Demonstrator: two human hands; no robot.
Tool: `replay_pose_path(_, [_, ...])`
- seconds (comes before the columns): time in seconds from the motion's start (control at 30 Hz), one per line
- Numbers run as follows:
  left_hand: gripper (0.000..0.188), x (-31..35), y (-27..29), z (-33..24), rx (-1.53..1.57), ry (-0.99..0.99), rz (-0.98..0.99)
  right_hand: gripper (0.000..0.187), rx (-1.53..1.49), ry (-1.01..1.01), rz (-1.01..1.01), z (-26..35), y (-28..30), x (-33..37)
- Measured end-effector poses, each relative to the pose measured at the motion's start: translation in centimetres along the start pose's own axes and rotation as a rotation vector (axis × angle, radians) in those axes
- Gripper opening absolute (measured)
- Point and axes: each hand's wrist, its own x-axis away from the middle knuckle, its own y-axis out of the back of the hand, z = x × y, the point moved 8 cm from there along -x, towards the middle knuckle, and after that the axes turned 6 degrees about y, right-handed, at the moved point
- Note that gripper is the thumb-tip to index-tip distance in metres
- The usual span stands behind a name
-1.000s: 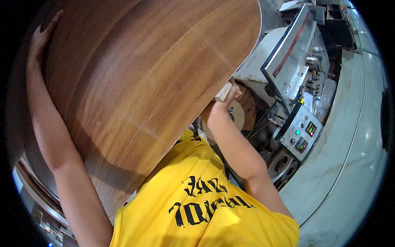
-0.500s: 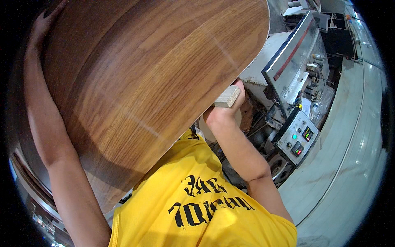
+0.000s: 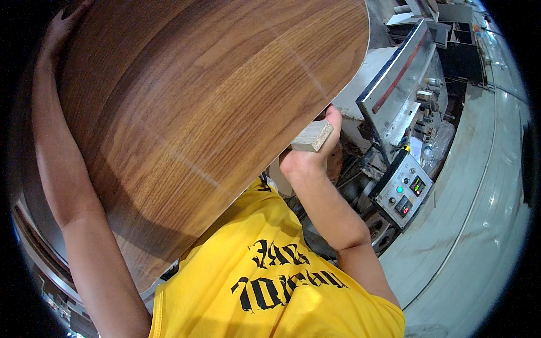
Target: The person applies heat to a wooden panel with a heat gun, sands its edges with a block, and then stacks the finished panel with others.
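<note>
Board point(image 3: 220, 90): wood-grain, rounded corner at 1 o'clock, fills roughly 8 through 1, lower-right edge running close to the shirt. Too wide for one hand, so arms are spread either side, presumably for balance.
Pale green casing point(image 3: 468, 242): 3 to 4 o'clock.
Shirt point(image 3: 214, 281): yellow, 6 o'clock, body likely helping steady the near edge.
Metal plate point(image 3: 389, 93): tilted, 2 o'clock.
Control box point(image 3: 403, 190): just past 3, lamp and displays lit, faces the person, probably so it's readable from there.
Left hand point(image 3: 56, 34): 10 o'clock, reaching over board's far side; too dark to tell if gripping.
Right hand point(image 3: 304, 160): near centre toward 2, curled around block point(image 3: 311, 138) at board's edge. Can't tell if they're joined.
</note>
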Motion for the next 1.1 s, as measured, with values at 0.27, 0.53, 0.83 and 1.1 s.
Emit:
replay_pose_path(0.27, [0.121,-0.6,-0.6,-0.2,0.133,-0.067,0.031,0.05,0.029,-0.014,0.025,0.5,0.2,0.7])
replay_pose_path(0.53, [0.136,-0.3,-0.5,-1.4,0.062,-0.069,-0.047,0.065,0.012,0.022,-0.021,-0.2,0.4,-2.0])
replay_pose_path(0.83, [0.134,8.0,0.1,-9.5,-0.023,0.005,-0.088,0.037,-0.249,0.191,0.104,-5.3,2.3,-1.4])
replay_pose_path(1.1, [0.126,10.8,1.2,-10.5,-0.006,0.049,-0.058,0.03,-0.411,0.141,0.154,-6.6,1.4,1.9])
